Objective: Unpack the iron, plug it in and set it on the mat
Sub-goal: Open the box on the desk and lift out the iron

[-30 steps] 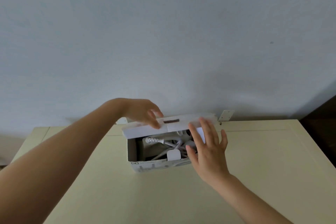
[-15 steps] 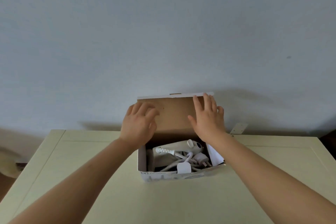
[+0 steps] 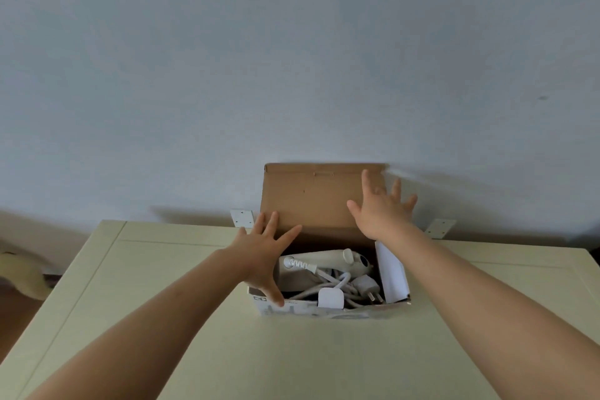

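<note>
A white cardboard box [image 3: 328, 310] stands open on the table, its brown lid [image 3: 311, 198] folded up against the wall. Inside lies a white iron [image 3: 328, 261] with its coiled white cord [image 3: 328, 287] and plug [image 3: 368, 287]. My left hand [image 3: 263, 253] hovers with spread fingers over the box's left rim, holding nothing. My right hand [image 3: 381, 209] is raised in front of the lid's right part, fingers apart, empty. No mat is in view.
The cream table [image 3: 181, 318] with a raised border runs to the grey wall. Two small white metal brackets [image 3: 242, 217] [image 3: 440, 227] sit at the table's back edge. A pale object [image 3: 22, 273] lies on the floor at the left.
The lid has swung from nearly closed to fully upright against the wall. Both hands have let go of it and spread; the left hand has dropped to the box's left rim.
</note>
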Action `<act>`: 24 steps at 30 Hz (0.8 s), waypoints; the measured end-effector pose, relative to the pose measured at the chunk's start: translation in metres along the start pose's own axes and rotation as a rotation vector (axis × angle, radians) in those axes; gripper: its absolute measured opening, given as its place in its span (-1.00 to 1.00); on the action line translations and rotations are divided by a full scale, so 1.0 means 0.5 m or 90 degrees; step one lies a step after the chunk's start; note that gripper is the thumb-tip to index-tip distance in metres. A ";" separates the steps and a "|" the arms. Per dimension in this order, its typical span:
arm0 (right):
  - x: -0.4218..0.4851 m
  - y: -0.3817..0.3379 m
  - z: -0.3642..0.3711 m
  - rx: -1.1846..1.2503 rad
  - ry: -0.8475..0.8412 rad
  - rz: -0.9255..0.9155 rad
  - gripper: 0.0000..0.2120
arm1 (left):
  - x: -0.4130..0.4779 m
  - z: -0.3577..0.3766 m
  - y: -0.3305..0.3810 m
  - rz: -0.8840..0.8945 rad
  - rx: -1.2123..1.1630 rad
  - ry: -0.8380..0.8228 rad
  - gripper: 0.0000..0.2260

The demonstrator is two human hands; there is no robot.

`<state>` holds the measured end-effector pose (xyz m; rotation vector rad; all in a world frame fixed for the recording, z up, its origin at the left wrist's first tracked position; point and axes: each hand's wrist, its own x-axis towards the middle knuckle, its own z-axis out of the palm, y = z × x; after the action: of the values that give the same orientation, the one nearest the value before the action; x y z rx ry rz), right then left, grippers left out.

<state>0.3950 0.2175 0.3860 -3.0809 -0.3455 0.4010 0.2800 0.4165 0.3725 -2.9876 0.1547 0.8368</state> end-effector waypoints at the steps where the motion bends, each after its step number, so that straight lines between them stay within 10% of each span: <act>1: -0.002 0.006 0.007 0.008 -0.028 0.008 -0.35 | 0.004 -0.003 -0.003 0.002 -0.001 -0.003 0.22; 9: -0.079 0.014 0.031 0.053 0.142 -0.250 -0.66 | 0.018 -0.020 -0.016 0.013 0.020 0.024 0.20; 13: -0.124 -0.007 0.041 0.165 0.014 -0.362 -0.69 | 0.016 -0.016 -0.010 0.013 0.016 0.004 0.23; 24: -0.081 -0.052 0.079 -0.071 -0.342 -0.290 0.17 | -0.009 0.021 -0.032 0.001 -0.066 0.033 0.26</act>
<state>0.3410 0.2335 0.3589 -2.8034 -1.0766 1.2029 0.2722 0.4333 0.3662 -3.1073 0.1199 0.7912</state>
